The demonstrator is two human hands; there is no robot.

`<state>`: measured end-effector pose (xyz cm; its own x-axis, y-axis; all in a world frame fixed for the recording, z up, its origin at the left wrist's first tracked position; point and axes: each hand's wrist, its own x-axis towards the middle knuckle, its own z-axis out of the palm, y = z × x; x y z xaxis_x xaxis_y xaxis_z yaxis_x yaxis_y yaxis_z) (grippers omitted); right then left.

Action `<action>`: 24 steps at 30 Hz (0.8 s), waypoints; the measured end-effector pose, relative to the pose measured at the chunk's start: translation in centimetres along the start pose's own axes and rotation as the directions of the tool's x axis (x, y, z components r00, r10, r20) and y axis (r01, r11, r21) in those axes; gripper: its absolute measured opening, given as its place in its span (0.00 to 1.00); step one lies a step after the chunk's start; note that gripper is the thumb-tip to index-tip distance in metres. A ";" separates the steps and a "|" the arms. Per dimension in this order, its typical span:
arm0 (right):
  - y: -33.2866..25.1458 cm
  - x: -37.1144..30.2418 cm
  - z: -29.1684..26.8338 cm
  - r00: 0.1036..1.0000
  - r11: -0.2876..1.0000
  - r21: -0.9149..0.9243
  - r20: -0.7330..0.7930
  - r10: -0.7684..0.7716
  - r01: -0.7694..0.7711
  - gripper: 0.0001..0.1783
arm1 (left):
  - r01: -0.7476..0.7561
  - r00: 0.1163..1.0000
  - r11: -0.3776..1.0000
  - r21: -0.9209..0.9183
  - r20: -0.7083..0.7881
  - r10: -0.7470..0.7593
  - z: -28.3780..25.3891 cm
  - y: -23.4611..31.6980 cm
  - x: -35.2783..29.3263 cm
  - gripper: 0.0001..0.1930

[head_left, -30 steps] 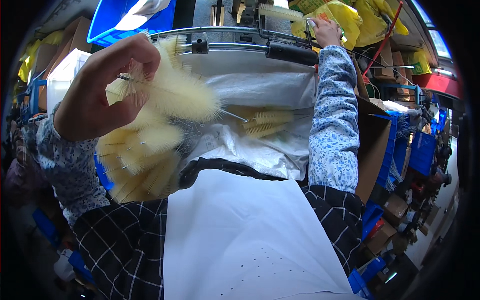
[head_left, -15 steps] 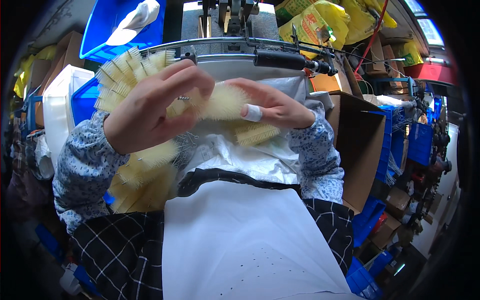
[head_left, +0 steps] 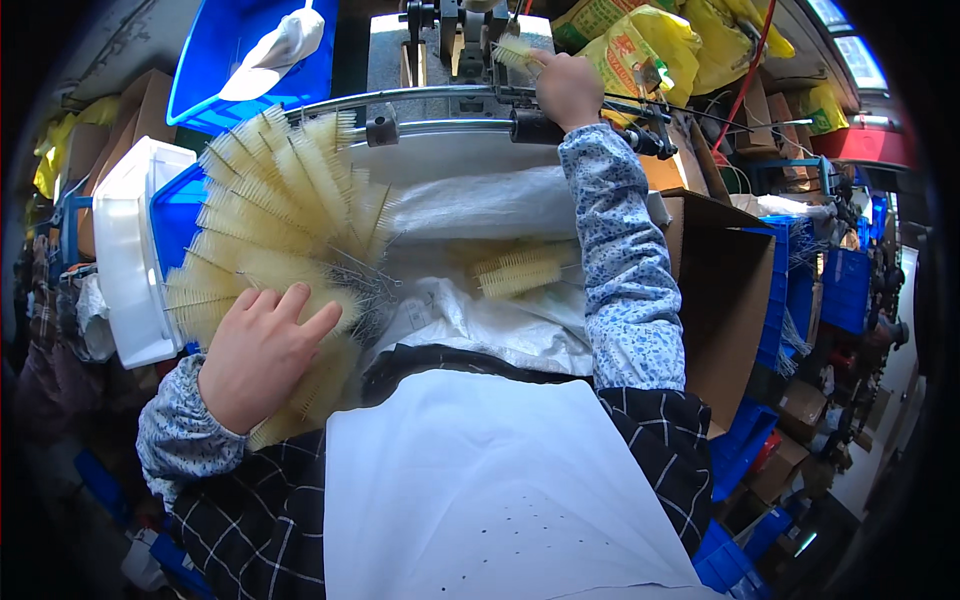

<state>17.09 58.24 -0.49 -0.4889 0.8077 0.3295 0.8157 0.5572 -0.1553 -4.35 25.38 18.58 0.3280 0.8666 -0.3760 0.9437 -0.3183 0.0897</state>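
A fan of pale yellow bristle brushes with twisted wire stems spreads at my left, stems pointing inward to the middle. My left hand lies on the lower brushes of that fan, fingers apart; whether its fingertips grip one is hidden. Farther off, my right hand is closed on a small pale bristle brush, held up at the machine. Another part of the bristle pieces, a short brush, lies on the white plastic sheet before me.
Metal rods with a black roller cross in front of the machine. A blue bin holding a white cap stands at far left, above a white plastic tub. An open cardboard box is at right; yellow bags lie behind.
My hands have parted from around a brush in the middle. The left has dropped down onto the brush fan; the right has reached forward to the machine, holding a brush.
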 end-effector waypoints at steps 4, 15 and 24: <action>0.1 0.0 0.0 1.000 1.000 -0.002 0.009 -0.001 0.001 0.17 | -0.042 0.999 0.993 -0.111 -0.012 0.040 -0.1 -0.8 0.2 0.16; 1.5 1.0 0.3 0.996 0.995 -0.049 0.003 -0.084 0.084 0.17 | -0.148 0.933 0.822 -0.550 -0.354 -0.069 -4.7 -2.5 -0.5 0.16; 3.2 2.2 2.5 0.986 0.958 -0.242 -0.033 -0.165 0.152 0.21 | -0.256 0.907 0.829 -0.497 -0.419 0.029 -5.8 -1.7 0.4 0.16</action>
<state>17.82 62.28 -2.58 -0.6064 0.6979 0.3811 0.7820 0.6103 0.1266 -5.60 28.51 23.67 0.3428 0.9382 0.0479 0.7189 -0.2948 0.6294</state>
